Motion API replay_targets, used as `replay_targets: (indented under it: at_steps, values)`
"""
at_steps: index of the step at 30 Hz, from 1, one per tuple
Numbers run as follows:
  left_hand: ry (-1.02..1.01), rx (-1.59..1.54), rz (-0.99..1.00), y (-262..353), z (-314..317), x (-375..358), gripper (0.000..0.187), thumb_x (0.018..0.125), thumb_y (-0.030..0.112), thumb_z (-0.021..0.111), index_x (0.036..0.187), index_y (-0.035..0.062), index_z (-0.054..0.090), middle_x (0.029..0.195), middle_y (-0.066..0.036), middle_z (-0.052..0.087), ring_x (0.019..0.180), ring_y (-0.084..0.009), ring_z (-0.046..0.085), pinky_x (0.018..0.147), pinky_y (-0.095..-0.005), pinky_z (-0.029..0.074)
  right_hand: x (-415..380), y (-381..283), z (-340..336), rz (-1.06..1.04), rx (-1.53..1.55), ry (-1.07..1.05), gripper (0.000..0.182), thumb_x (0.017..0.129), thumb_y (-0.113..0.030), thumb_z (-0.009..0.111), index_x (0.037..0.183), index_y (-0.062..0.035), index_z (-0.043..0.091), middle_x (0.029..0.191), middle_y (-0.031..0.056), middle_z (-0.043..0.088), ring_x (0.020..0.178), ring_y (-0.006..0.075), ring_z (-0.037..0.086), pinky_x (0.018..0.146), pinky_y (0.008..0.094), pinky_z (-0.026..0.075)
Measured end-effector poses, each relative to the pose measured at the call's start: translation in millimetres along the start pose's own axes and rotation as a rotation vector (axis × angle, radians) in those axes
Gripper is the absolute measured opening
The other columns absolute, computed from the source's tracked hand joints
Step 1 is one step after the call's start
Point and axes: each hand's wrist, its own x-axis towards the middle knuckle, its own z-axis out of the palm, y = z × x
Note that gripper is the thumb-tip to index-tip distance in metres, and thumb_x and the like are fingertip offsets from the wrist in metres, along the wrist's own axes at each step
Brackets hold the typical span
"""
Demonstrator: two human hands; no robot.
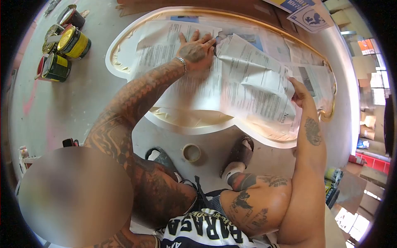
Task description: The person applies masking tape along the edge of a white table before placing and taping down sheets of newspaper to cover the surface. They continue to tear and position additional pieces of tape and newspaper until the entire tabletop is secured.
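Observation:
My left hand (196, 51) lies flat on a newspaper sheet (178, 89), its fingers spread. On the right, my right hand (301, 93) is closed on the edge of a creased newspaper page (254, 70), with the thumb on top and the other fingers partly hidden. The pages cover the middle of a large white panel with a curved, lobed outline (188, 127). Tan masking paper or tape (186, 118) shows along its inner border. More newspaper (310, 78) lies at the panel's right end.
Several paint cans, one yellow and black (74, 43), stand at the upper left. A roll of tape (191, 153) lies on the floor between my feet. Cardboard (165, 8) and a printed crest sign (312, 20) are behind the panel. More cans (332, 182) stand at right.

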Motion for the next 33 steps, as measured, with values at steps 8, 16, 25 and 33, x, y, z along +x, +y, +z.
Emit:
replay_targets:
  at_steps: [8, 16, 25, 33]
  values:
    - [0.199, 0.0, 0.157, -4.7, 0.6, -29.3, 0.047, 0.104, 0.037, 0.05, 0.146, 0.0149, 0.052, 0.155, -0.015, 0.048, 0.146, -0.0436, 0.039, 0.111, -0.0786, 0.025, -39.8, -21.8, -7.8, 0.078, 0.068, -0.184, 0.048, 0.088, -0.045, 0.078, 0.116, -0.0077, 0.067, 0.105, 0.0064, 0.074, 0.097, 0.0146, 0.071, 0.083, 0.033, 0.059]
    - [0.074, -0.031, 0.116, 12.6, 3.4, -59.3, 0.052, 0.105, 0.039, 0.04, 0.15, 0.0153, 0.048, 0.16, -0.011, 0.038, 0.152, -0.0425, 0.027, 0.112, -0.0808, 0.018, -15.5, -11.1, 14.2, -0.027, 0.221, -0.106, 0.036, 0.095, -0.025, 0.07, 0.119, 0.0011, 0.064, 0.109, 0.0109, 0.073, 0.094, 0.0203, 0.073, 0.089, 0.0345, 0.061]
    - [0.024, -0.006, 0.058, 17.9, -0.4, -60.6, 0.056, 0.104, 0.04, 0.035, 0.154, 0.0164, 0.044, 0.165, -0.01, 0.032, 0.152, -0.0464, 0.023, 0.11, -0.0848, 0.011, -3.7, 24.8, -2.9, 0.104, 0.184, -0.02, 0.044, 0.09, -0.033, 0.071, 0.12, -0.0015, 0.063, 0.105, 0.0108, 0.072, 0.09, 0.0221, 0.071, 0.084, 0.0349, 0.06]
    - [0.088, 0.021, 0.014, 13.5, -0.9, -58.0, 0.052, 0.105, 0.04, 0.042, 0.152, 0.0182, 0.047, 0.163, -0.013, 0.037, 0.15, -0.0462, 0.031, 0.109, -0.0825, 0.02, -48.8, 26.2, -12.6, 0.056, 0.0, -0.279, 0.056, 0.088, -0.046, 0.075, 0.125, -0.0051, 0.063, 0.105, 0.0105, 0.073, 0.095, 0.0191, 0.069, 0.082, 0.0346, 0.057]
